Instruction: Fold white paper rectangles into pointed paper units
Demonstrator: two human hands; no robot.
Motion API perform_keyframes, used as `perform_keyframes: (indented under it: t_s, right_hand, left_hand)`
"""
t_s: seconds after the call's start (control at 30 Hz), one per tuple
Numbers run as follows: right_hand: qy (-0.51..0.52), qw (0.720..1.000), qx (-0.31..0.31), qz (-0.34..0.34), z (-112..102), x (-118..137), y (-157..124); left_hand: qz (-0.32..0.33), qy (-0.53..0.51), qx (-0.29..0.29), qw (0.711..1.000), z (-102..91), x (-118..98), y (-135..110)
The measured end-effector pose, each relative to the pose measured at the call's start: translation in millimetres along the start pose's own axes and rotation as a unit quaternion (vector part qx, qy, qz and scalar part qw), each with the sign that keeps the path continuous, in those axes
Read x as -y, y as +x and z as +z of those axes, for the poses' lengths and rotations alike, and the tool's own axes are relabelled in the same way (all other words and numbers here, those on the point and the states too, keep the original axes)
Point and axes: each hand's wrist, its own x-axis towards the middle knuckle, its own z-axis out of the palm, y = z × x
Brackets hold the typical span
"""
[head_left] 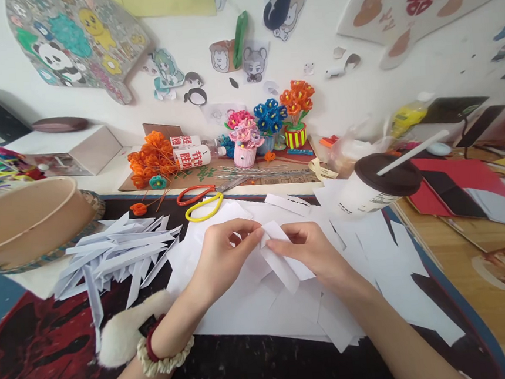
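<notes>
Nearer us than our grip on the folded paper (285, 270), we could pass over the dark mat (267, 359). Left of it, piled strips (119, 251) block us; beyond and left, scissors (221, 187); beyond and right, a lidded cup (373, 186).

Bright diffuse light, soft shadows, stretched blurry edges

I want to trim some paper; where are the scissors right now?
In the head view, the scissors lie just left of centre, beyond the left hand and in front of the pink pot.
</notes>
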Motion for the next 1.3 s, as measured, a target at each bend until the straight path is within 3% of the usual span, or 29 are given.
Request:
perform_keyframes:
  t_s: [0.3,0.87,1.13,1.3]
  right_hand:
    - [-0.032,0.999,-0.02,-0.012,-0.6,-1.6,-1.2]
    - [0.0,1.0,0.021,0.006,-4.9,-3.5,1.2]
    - [0.034,0.997,0.053,0.053,-6.4,5.0,-0.7]
    - [0.043,0.995,0.058,0.064,-7.6,5.2,-0.1]
  left_hand:
    - [-0.015,0.011,0.004,1.0,1.2,0.7,0.2]
    - [-0.034,-0.021,-0.005,0.999,1.6,-0.2,-0.9]
    - [-0.081,-0.116,0.015,0.99,0.2,1.3,0.4]
    - [-0.085,-0.12,0.017,0.989,0.8,-0.1,-0.3]
